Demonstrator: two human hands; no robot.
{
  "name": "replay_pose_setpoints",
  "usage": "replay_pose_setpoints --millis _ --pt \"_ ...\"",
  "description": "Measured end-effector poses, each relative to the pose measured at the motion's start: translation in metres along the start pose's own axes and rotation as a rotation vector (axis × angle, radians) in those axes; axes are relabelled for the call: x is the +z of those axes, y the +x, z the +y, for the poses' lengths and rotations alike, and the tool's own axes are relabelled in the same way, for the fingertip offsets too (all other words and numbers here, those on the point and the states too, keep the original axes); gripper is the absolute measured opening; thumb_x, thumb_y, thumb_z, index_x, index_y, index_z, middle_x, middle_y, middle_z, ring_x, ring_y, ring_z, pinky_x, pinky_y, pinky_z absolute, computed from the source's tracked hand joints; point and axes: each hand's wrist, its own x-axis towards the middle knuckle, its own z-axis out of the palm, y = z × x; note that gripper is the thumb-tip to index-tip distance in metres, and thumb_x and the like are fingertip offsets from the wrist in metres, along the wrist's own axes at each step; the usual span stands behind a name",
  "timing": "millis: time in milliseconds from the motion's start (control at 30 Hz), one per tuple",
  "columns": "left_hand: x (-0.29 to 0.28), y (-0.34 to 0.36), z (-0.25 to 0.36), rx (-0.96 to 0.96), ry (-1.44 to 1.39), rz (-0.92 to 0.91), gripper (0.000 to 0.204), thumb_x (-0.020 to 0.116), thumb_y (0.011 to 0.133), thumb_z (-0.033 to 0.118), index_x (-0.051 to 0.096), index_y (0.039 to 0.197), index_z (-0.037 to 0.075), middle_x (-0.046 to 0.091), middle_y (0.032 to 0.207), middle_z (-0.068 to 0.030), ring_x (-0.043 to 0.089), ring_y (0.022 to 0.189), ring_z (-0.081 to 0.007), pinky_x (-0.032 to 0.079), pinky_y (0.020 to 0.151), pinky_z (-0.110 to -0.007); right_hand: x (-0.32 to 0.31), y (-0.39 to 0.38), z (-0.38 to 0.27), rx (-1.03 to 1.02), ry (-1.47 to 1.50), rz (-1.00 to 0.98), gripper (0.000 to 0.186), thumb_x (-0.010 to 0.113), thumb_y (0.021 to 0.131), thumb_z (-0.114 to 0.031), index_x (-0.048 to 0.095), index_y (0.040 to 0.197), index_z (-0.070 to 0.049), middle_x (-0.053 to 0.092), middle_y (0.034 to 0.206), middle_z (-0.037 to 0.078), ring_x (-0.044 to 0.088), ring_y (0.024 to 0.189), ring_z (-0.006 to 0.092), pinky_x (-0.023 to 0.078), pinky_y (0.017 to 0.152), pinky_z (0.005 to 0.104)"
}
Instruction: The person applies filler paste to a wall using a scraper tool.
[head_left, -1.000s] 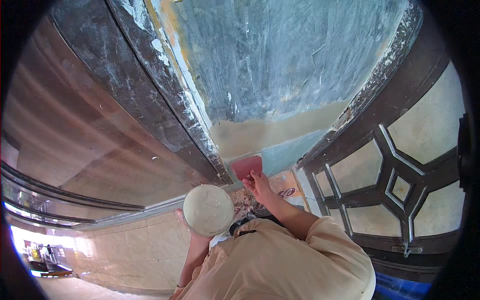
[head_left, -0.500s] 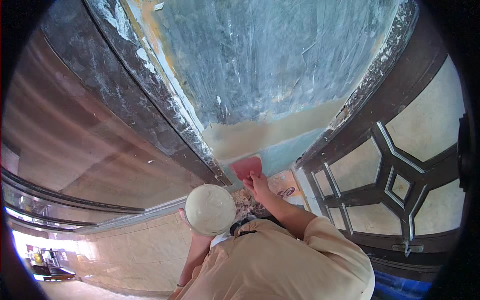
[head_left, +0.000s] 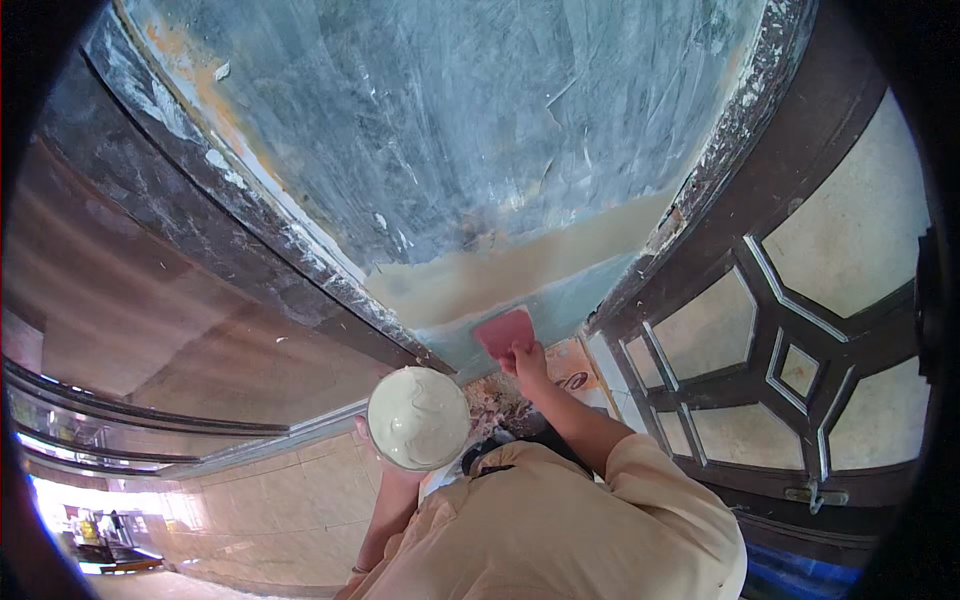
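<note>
My left hand [head_left: 396,480] holds up a round tub [head_left: 372,440] from the side and below. Most of its fingers are hidden behind the tub. Creamy white putty [head_left: 420,412] fills the tub, its surface marked with ridges and swirls. In my right hand [head_left: 526,366] is a flat red putty spreader [head_left: 505,331], gripped at its near edge. The blade lies against or just in front of the pale blue-green bottom strip of the wall [head_left: 455,335]; I cannot tell which. Above this strip runs a beige band [head_left: 530,255], below a streaky grey-blue area.
A dark, putty-spattered frame [head_left: 300,245] borders the wall on the left, beside a brown glossy panel [head_left: 150,280]. On the right stands a dark door [head_left: 790,320] with pale panes and silver trim. Tiled flooring [head_left: 270,520] lies lower left; a patterned sheet [head_left: 565,375] is below the spreader.
The view has shifted, with the wall sliding left in it. The spreader and my right hand sit slightly farther right. The putty in the tub shows a more ridged surface.
</note>
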Motion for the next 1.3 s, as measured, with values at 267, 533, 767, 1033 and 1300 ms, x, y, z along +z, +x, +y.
replay_pose_setpoints --millis 267,533,767,1033,1300 --pt "0.011 0.001 -0.023 0.082 0.003 -0.137 0.103 0.023 0.083 0.091 0.034 0.156 0.019 0.035 0.160 -0.0100 0.041 0.140 -0.0363 0.036 0.113 -0.060 0.039 -0.046 -0.076 -0.780 -0.873 -0.217 0.026 0.068 0.096 -0.026 0.058 0.098 -0.001 0.066 0.081 0.013 0.067 0.066 0.0269 0.055 0.063 0.0387" --pt "0.049 0.014 -0.033 -0.025 -0.288 -0.097 0.102 0.028 0.083 0.089 0.036 0.155 0.018 0.037 0.159 -0.0105 0.042 0.141 -0.0360 0.035 0.114 -0.061 0.005 -0.016 -0.179 -0.811 -0.756 -0.006 0.029 0.074 0.091 -0.030 0.066 0.098 -0.003 0.070 0.087 0.011 0.067 0.078 0.0201 0.053 0.070 0.0351" --pt "0.076 0.014 -0.043 0.014 -0.230 -0.113 0.109 0.036 0.078 0.093 0.032 0.156 0.018 0.036 0.159 -0.0111 0.041 0.141 -0.0385 0.035 0.114 -0.062 -0.125 0.004 -0.226 -0.764 -0.641 0.437 0.027 0.073 0.090 -0.020 0.058 0.105 -0.004 0.067 0.087 0.008 0.064 0.079 0.0156 0.052 0.073 0.0315" --pt "0.083 0.027 -0.063 -0.014 -0.280 -0.083 0.104 0.031 0.081 0.091 0.034 0.156 0.019 0.037 0.159 -0.0110 0.041 0.141 -0.0361 0.035 0.115 -0.059 -0.026 -0.019 -0.162 -0.755 -0.930 -0.175 0.027 0.075 0.090 -0.024 0.059 0.097 -0.002 0.068 0.081 0.012 0.069 0.074 0.0175 0.053 0.067 0.0343" --pt "0.088 0.026 -0.076 -0.003 -0.314 -0.015 0.102 0.031 0.082 0.090 0.035 0.156 0.019 0.036 0.159 -0.0117 0.040 0.141 -0.0377 0.034 0.115 -0.060 -0.080 0.041 -0.224 -0.772 -0.254 0.048 0.025 0.068 0.097 -0.017 0.052 0.111 -0.002 0.066 0.091 0.007 0.066 0.071 0.0141 0.056 0.066 0.0274"
